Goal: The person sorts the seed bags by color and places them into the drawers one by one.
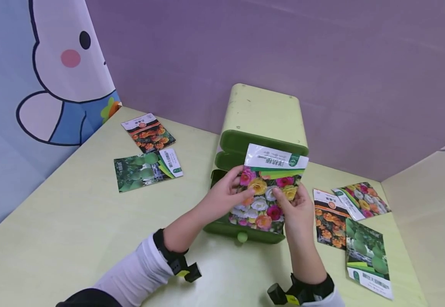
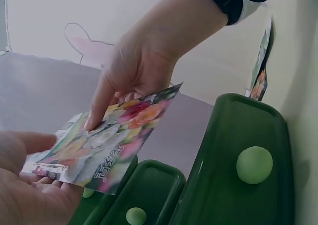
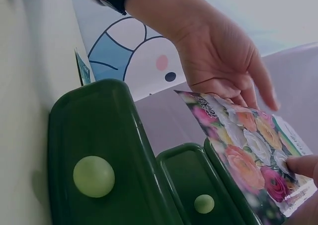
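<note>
My left hand point(image 1: 228, 194) and right hand point(image 1: 298, 209) hold a flower seed packet point(image 1: 261, 202) by its two sides, thumbs on the front and fingers behind. Pink, yellow, white and orange blooms cover the packet, below a white top strip. It is tilted over the pulled-out bottom drawer point(image 1: 241, 236) of a small pale-yellow cabinet point(image 1: 266, 108), hiding most of the drawer's inside. That green drawer front point(image 2: 238, 195) has a round light-green knob point(image 3: 94, 176), and smaller green drawers point(image 3: 184, 173) show behind it in both wrist views.
On the table's left lie an orange-flower packet point(image 1: 149, 134) and a green-fruit packet point(image 1: 142, 170). To the right are another orange-flower packet point(image 1: 329, 221), a mixed-flower packet point(image 1: 366, 200) and a green-fruit packet point(image 1: 368, 251), partly overlapping. A purple wall point(image 1: 169, 64) stands behind the cabinet.
</note>
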Demonstrator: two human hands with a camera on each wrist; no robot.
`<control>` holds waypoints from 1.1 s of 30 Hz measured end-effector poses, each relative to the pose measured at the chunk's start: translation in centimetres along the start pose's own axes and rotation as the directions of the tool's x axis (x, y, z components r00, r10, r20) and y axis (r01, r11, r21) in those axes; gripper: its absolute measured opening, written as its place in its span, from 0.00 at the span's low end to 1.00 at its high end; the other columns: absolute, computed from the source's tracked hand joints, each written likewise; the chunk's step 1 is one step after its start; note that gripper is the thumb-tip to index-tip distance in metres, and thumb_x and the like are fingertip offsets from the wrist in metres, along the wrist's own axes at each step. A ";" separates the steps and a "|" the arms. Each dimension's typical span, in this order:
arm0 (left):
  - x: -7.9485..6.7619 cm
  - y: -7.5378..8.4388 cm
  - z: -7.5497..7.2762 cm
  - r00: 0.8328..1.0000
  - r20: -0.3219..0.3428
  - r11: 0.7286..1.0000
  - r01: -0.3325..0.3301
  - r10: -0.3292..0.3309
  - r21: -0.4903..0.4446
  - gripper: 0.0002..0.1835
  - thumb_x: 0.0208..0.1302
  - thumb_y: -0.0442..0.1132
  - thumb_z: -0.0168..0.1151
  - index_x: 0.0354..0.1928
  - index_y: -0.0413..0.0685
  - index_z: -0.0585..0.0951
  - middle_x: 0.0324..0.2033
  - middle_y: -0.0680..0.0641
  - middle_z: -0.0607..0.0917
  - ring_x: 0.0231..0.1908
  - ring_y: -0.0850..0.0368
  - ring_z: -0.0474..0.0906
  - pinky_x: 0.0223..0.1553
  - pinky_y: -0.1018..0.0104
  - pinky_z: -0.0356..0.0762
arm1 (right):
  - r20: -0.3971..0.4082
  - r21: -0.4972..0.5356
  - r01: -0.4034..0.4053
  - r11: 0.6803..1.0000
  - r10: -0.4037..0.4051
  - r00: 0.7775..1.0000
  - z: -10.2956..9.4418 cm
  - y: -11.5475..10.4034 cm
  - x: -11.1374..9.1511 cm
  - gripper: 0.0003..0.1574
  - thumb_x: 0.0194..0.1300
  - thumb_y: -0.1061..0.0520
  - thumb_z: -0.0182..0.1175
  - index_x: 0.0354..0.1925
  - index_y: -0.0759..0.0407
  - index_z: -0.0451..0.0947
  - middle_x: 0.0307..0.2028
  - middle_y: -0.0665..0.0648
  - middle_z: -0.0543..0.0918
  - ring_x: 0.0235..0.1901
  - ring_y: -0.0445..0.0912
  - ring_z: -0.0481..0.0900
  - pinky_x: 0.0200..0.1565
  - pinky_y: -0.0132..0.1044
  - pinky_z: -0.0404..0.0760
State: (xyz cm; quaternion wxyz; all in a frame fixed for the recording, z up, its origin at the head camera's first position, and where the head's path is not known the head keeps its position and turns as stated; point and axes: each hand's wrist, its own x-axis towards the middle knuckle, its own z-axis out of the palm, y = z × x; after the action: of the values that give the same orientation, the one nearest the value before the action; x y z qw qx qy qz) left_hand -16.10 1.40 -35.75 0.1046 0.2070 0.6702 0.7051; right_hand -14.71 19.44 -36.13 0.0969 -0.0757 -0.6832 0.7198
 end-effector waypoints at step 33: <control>-1.9 -3.2 -2.1 0.907 0.177 0.837 0.420 -0.381 -0.351 0.25 0.67 0.36 0.51 0.63 0.33 0.63 0.41 0.39 0.84 0.35 0.52 0.84 0.34 0.66 0.85 | 0.080 -0.084 0.005 0.996 0.002 0.997 -6.2 -1.3 1.6 0.42 0.69 0.47 0.48 0.72 0.49 0.39 0.72 0.59 0.48 0.68 0.50 0.51 0.67 0.41 0.57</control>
State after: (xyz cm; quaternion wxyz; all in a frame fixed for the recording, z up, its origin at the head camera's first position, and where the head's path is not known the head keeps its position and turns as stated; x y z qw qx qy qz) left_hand -15.69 -1.04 -39.27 0.3216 0.0728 0.5424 0.7727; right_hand -14.76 25.87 -35.18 0.0669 -0.0502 -0.7162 0.6929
